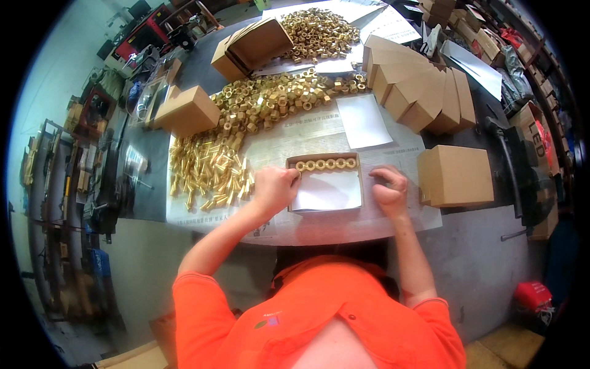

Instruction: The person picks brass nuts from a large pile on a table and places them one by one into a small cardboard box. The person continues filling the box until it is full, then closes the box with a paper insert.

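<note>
A shallow cardboard box [327, 210] lies in front of me, lined with white paper. Along its far wall stands a row of several brass nuts [330, 163]. My left hand [276, 188] is closed at the box's left wall, its fingertips by the end of the row; what they pinch, if anything, is hidden. To the right of the box, apart from it, my right hand [391, 188] rests with curled fingers and nothing visible in them. A pile of slender brass fittings [209, 172] spreads left of my left hand. Beyond it lies a heap of larger brass nuts [270, 101].
White paper sheets [364, 122] and printed sheets [276, 227] cover the dark table. Closed cartons stand at right [456, 176] and left [189, 112]. An open carton [255, 49] leans near another nut heap [319, 34]. Several nested box parts [418, 89] fan out at the far right.
</note>
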The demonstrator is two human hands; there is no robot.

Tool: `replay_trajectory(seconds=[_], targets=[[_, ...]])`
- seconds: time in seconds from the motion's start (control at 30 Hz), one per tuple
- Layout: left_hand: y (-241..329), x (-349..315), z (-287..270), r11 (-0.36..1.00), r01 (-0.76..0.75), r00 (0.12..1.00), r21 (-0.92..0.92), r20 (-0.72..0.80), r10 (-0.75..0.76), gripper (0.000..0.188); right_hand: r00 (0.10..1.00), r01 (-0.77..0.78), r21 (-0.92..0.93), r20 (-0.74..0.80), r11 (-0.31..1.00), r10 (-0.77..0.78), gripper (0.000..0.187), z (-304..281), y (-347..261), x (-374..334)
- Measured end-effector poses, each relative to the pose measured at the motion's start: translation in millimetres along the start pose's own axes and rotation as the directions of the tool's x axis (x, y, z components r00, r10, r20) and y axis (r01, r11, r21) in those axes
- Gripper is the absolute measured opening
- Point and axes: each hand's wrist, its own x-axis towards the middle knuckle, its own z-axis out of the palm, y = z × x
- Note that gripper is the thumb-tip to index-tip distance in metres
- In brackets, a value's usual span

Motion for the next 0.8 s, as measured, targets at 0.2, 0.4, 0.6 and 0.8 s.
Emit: replay_trajectory(seconds=[0.2, 0.4, 0.6, 0.8], targets=[[0.4, 1.8, -4.0, 1.0, 0.007, 0.998, 0.031, 0.055, -0.008, 0.012, 0.999, 0.032, -0.013, -0.003, 0.999, -0.032, 0.022, -0.4, -1.9, 1.4], [-34.8, 21.3, -45.0, 0.952, 0.139, 0.985, -0.273, -0.059, -0.161, 0.01, 1.0, 0.025, -0.001, -0.006, 1.0, -0.025, 0.023, 1.0, 2.9, -0.1], [-130.0, 34.9, -16.5, 0.892, 0.216, 0.968, 0.397, 0.034, -0.25, 0.029, 1.0, 0.003, 0.023, 0.016, 1.0, -0.003, 0.023, -0.5, 1.9, 0.4], [-140.1, 42.6, -4.7, 0.873, 0.108, 0.982, 0.475, 0.084, -0.168, 0.028, 1.0, 0.012, 0.019, 0.001, 1.0, -0.012, 0.023, 0.2, 1.6, -0.9]])
